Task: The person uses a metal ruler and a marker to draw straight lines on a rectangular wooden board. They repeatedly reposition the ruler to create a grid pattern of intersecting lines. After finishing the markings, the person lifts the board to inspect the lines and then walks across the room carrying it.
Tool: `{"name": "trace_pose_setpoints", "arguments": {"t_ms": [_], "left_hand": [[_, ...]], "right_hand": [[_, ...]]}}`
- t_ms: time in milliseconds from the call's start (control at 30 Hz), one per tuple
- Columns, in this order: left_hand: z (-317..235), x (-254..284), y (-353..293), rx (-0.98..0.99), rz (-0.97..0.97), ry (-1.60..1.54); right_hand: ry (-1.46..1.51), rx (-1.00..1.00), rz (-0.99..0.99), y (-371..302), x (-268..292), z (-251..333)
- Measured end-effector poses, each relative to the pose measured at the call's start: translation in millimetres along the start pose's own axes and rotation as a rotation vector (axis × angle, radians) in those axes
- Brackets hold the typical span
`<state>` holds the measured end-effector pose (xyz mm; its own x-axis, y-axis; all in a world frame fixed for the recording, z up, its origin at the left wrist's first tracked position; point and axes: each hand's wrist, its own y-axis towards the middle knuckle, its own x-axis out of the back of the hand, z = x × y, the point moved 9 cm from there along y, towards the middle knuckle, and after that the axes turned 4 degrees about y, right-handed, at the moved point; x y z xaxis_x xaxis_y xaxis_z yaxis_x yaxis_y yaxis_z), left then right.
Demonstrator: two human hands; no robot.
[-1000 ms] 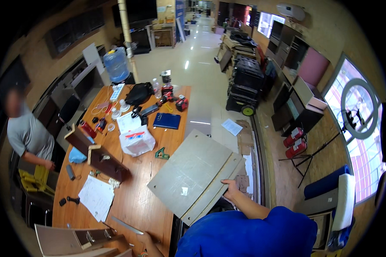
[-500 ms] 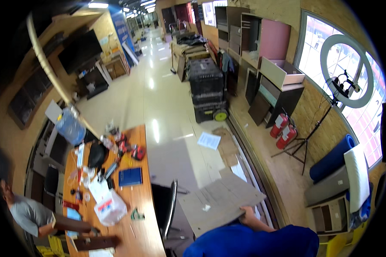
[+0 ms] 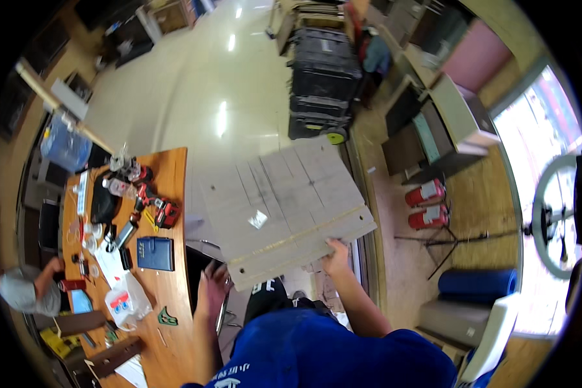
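A flat grey-brown board with dark lines, small holes and a yellowish strip along its near side is held up in front of me. My right hand grips its near edge, thumb on the upper face. Beside the near left corner, my left hand is raised with fingers apart, slightly blurred, and appears not to hold the board. On top of the board lies a small white packet or scrap.
To my left, a wooden table carries a red cordless drill, a blue notebook and a white plastic bag. A co-worker is beyond it. Fire extinguishers and a ring-light stand are right; black stacked cases ahead.
The board has been lifted and turned to lie before me. My left hand has come into view by its corner. My view has tipped downward; the co-worker's hand has left the brown piece.
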<state>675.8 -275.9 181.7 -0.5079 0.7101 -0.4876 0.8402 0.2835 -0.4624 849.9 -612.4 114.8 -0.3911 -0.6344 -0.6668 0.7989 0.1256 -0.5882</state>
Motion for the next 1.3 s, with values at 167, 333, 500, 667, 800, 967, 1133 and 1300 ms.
{"name": "trace_pose_setpoints", "arguments": {"t_ms": [167, 333, 500, 667, 800, 967, 1133, 1300], "left_hand": [[-83.0, -38.4, 138.7, -0.012, -0.01, 0.055], [-165.5, -76.9, 273.4, -0.019, 0.042, 0.142], [-236.9, -112.4, 397.3, 0.021, 0.198, -0.01], [-336.7, -198.8, 506.2, -0.225, 0.22, -0.411], [-386.3, -207.4, 653.6, -0.413, 0.188, -0.406], [-430.8, -239.5, 833.6, -0.15, -0.091, -0.451], [-504.8, -233.5, 1001.9, -0.258, -0.137, -0.405], [-620.5, -140.9, 1230.6, -0.257, -0.253, -0.331]], "right_hand": [[0.04, -0.011, 0.183, 100.2, -140.2, -1.8], [-0.082, 0.073, 0.218, 181.9, -245.2, 36.3], [0.007, -0.066, 0.173, 300.9, -336.3, 56.3], [0.007, -0.033, 0.086, 442.8, -463.3, 45.1], [-0.01, -0.042, 0.028, 581.0, -562.9, 14.6], [-0.081, -0.164, 0.227, 719.4, -718.6, -29.6], [-0.091, -0.291, 0.466, 842.7, -846.3, -67.8], [-0.698, -0.541, 0.848, 960.6, -939.0, -75.0]]}}
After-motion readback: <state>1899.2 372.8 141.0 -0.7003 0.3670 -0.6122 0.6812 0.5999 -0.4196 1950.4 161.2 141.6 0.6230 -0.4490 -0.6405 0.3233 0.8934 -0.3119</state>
